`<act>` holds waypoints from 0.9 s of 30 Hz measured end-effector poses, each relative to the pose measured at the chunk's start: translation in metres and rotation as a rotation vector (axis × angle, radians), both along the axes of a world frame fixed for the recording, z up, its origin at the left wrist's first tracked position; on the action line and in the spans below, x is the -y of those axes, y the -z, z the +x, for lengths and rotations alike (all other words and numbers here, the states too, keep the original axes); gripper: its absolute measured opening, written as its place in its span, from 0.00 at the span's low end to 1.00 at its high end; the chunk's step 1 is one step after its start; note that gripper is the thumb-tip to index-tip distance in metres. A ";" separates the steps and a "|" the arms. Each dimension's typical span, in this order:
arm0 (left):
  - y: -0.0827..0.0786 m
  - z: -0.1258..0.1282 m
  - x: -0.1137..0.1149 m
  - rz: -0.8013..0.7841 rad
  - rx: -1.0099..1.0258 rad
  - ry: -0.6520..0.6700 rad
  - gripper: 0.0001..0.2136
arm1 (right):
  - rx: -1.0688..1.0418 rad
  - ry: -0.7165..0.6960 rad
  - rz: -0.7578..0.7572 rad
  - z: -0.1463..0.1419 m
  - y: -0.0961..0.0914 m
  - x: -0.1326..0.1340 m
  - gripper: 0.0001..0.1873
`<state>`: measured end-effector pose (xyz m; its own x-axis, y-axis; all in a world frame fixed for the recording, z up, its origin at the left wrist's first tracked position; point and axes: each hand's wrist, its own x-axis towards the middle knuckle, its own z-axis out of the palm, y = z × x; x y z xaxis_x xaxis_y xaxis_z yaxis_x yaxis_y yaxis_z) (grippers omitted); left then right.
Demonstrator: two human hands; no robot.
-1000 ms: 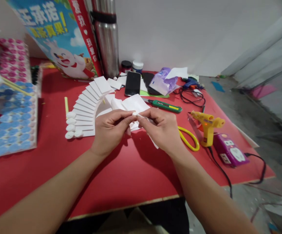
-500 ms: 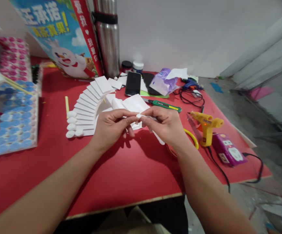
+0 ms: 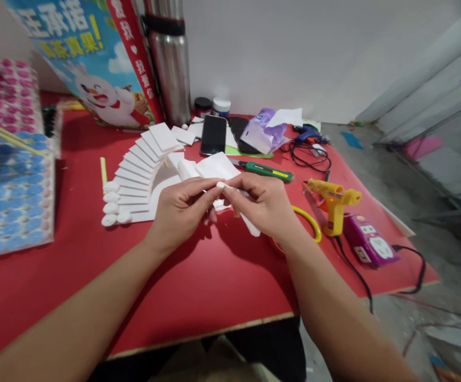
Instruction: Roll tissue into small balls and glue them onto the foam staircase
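Note:
Pinched between the fingertips of both hands is a white paper strip (image 3: 251,225), its end wound into a small roll at the fingertips. My left hand (image 3: 182,209) grips the roll from the left with thumb and forefinger. From the other side my right hand (image 3: 260,204) pinches it, and the strip's loose tail hangs below that palm. Just behind the hands lie folded white paper sheets (image 3: 216,165). Left of them, white rectangular pieces (image 3: 137,172) are fanned out, with several white paper rosettes (image 3: 111,208) at their lower left end.
A green utility knife (image 3: 268,171) lies behind my right hand. On the right are yellow-handled scissors (image 3: 313,225), a yellow glue gun (image 3: 336,204) and a purple power socket (image 3: 369,241). A phone (image 3: 213,135), steel flask (image 3: 170,74) and blue rosettes (image 3: 15,204) stand farther off.
The fingers have shifted slightly around the small roll, and the right thumb and forefinger sit a little differently. The whole view has moved slightly; the strip stays in both hands.

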<state>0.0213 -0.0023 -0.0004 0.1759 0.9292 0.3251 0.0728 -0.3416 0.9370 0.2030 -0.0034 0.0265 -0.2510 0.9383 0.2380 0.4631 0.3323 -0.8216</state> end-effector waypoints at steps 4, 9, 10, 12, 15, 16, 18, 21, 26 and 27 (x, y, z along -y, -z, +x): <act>0.002 0.001 0.001 0.045 -0.011 -0.042 0.09 | 0.003 -0.012 0.035 -0.001 0.001 0.001 0.13; 0.004 0.001 0.002 0.037 -0.002 -0.046 0.09 | 0.006 0.014 0.034 -0.004 0.002 0.002 0.13; 0.005 0.001 0.001 0.023 0.003 -0.036 0.10 | 0.009 0.022 0.039 -0.005 0.002 0.002 0.13; 0.005 0.001 -0.001 -0.004 0.020 -0.020 0.10 | 0.023 0.033 0.060 -0.006 0.002 0.003 0.13; 0.005 -0.001 -0.004 -0.017 0.014 -0.046 0.09 | -0.029 0.029 0.007 -0.007 0.001 0.001 0.13; 0.004 -0.002 -0.005 -0.017 0.003 -0.060 0.09 | -0.107 0.024 -0.073 -0.006 0.000 0.000 0.14; 0.004 -0.004 -0.007 -0.030 -0.019 -0.065 0.09 | -0.346 0.007 -0.346 -0.002 -0.001 -0.004 0.18; 0.002 -0.008 -0.009 -0.043 -0.026 -0.041 0.09 | -0.686 -0.105 -0.816 0.004 -0.002 -0.012 0.25; -0.002 -0.010 -0.009 -0.005 -0.038 -0.014 0.08 | -0.866 -0.318 -1.094 0.006 -0.004 -0.015 0.28; -0.003 -0.010 -0.009 -0.007 -0.039 -0.008 0.08 | -0.877 -0.315 -1.085 0.006 -0.003 -0.014 0.26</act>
<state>0.0111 0.0069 0.0023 0.1810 0.9329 0.3113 0.1123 -0.3340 0.9359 0.2086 0.0107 0.0299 -0.6290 0.6868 -0.3642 -0.2923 -0.6430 -0.7079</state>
